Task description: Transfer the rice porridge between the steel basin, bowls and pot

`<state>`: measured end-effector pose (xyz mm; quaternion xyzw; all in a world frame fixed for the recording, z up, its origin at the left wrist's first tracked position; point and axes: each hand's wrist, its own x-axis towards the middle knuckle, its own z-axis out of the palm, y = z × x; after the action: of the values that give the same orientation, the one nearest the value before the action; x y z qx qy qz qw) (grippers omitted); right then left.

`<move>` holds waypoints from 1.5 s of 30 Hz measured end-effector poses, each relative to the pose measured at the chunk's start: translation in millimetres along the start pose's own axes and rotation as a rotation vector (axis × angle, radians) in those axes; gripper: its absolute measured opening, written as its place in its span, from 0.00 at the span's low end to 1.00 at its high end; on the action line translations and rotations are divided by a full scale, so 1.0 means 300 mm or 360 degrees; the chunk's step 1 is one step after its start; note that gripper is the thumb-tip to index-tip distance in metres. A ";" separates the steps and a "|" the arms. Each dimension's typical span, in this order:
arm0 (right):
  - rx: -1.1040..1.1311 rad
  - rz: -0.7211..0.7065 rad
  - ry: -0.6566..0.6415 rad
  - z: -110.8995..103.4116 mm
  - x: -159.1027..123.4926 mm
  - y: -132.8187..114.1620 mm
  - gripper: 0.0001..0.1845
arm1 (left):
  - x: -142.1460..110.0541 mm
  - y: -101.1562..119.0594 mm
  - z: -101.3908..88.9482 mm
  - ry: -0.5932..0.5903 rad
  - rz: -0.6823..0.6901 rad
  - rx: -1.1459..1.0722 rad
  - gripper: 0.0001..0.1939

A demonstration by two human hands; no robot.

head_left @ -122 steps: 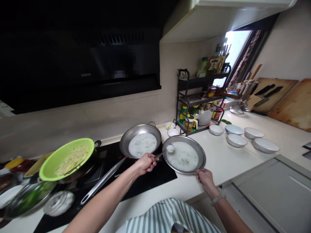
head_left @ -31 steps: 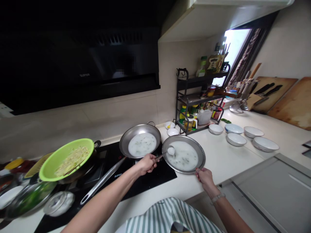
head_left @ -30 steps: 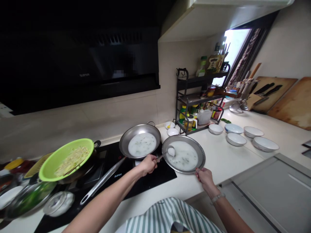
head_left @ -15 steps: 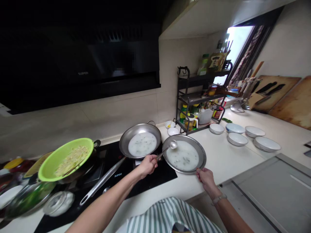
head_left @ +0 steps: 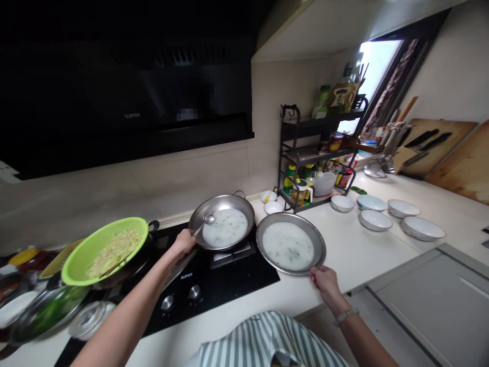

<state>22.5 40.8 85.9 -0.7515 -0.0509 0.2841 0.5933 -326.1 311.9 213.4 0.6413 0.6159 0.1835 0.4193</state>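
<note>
My left hand (head_left: 185, 241) is closed around the handle of a metal ladle (head_left: 209, 219). The ladle's bowl is over the left part of a steel wok (head_left: 196, 214), which holds white, milky liquid with dark flecks. This wok rests on the black stove, its long handle partly hidden behind my left forearm. With my right hand (head_left: 324, 279) I grip the near right rim of a round metal basin (head_left: 320, 244). Similar white liquid with green bits fills the basin, which sits at the right edge of the stove, partly over the white counter.
A green colander (head_left: 72, 260) of sprouts stands on the left. Several bowls (head_left: 375, 220) lie on the right counter. Behind the basin stand two small bowls (head_left: 273, 207) and a black spice rack (head_left: 300, 153). Cutting boards (head_left: 439, 153) lean at the far right.
My left hand has carried the ladle left, from over the basin to over the wok. My right hand stays on the basin's rim.
</note>
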 end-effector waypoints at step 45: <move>-0.0012 0.0031 0.0020 0.000 -0.034 -0.034 0.14 | -0.179 0.173 0.061 -0.0860 -0.0646 -0.1245 0.09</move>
<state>16.8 39.5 99.2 -0.7558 -0.0408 0.2849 0.5881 -288.6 261.3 257.4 0.3286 0.4829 0.1430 0.7990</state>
